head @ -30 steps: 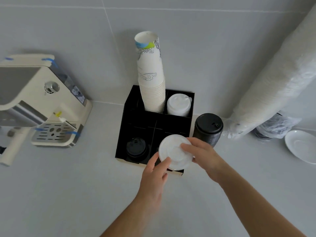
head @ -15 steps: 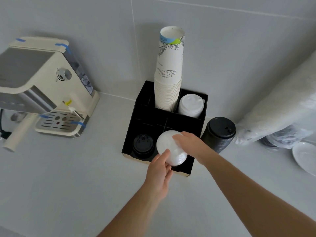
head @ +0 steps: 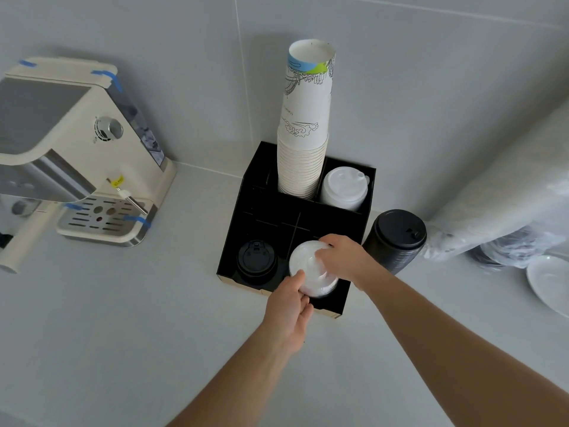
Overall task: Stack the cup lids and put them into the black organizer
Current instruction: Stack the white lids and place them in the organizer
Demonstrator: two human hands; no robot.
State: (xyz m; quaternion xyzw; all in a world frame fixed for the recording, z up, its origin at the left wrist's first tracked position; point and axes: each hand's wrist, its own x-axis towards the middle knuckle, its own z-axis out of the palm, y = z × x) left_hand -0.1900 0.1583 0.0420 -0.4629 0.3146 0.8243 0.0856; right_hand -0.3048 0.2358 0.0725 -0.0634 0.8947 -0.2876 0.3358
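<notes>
A short stack of white cup lids (head: 311,271) sits low in the front right compartment of the black organizer (head: 246,192), held from both sides. The left hand (head: 289,309) grips its near edge with thumb and fingers; the right hand (head: 345,260) grasps the far edge from above. To seat it well, the person should probably keep the stack level, lower it straight down clear of the dividers, and let go only once it rests on the bottom. A black lid stack (head: 256,262) fills the compartment just beside it; paper cups (head: 304,134) and more white lids (head: 344,188) stand behind
</notes>
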